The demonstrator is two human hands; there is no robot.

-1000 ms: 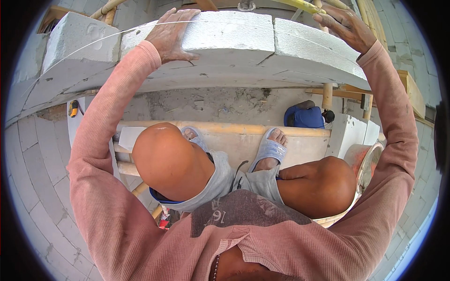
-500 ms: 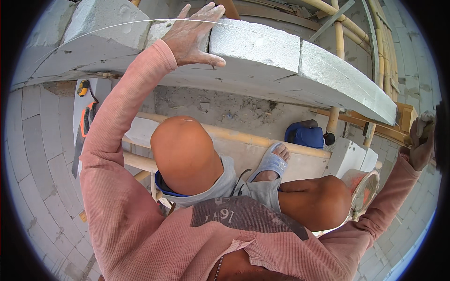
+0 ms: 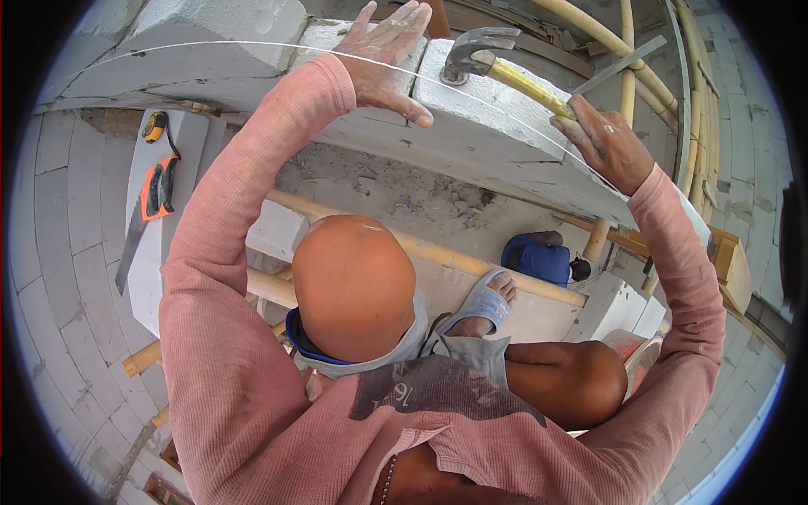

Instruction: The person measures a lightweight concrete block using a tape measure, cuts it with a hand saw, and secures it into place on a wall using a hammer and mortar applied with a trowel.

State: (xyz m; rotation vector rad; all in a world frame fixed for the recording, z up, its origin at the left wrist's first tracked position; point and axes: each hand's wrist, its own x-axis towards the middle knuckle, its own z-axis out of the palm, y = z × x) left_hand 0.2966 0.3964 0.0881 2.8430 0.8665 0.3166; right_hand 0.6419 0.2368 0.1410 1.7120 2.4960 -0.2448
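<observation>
My left hand (image 3: 385, 67), dusty and with its fingers spread, lies flat on top of the wall of white lightweight concrete blocks, over the joint between two of them. To its right, my right hand (image 3: 608, 145) grips the yellow handle of a claw hammer (image 3: 526, 87). The hammer's dark steel head rests against or just above the top of a white block (image 3: 497, 114); I cannot tell whether it touches. A thin white string (image 3: 252, 42) runs along the wall's near edge, passing by my left wrist and below the hammer.
Left of me, a hand saw (image 3: 151, 198) with an orange and black handle and a yellow tape measure (image 3: 155, 126) lie on a white block. Bamboo poles (image 3: 421, 248) cross below me. Far below, a person in blue (image 3: 543, 257) crouches. A bucket (image 3: 640, 358) is by my right knee.
My right hand has swung from the far right edge in to the wall, bringing the hammer over the block. My left hand stays spread on the wall; the view has shifted slightly.
</observation>
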